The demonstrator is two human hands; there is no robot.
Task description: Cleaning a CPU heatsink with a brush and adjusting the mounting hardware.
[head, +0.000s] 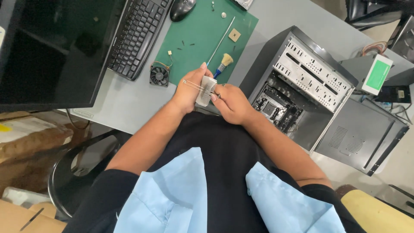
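Note:
Both hands meet over the desk's near edge. My left hand grips a silver finned heatsink with a thin wire clip across it. My right hand holds the same heatsink from the right, fingers pinching its side. Just beyond the hands a small brush with a blue handle and pale bristles lies on the green mat. A long thin rod lies diagonally on the mat beside the brush.
An open grey computer case lies on its side at right, its side panel beside it. A small black fan, tiny screws and a square chip rest on the mat. Keyboard, mouse and dark monitor at left.

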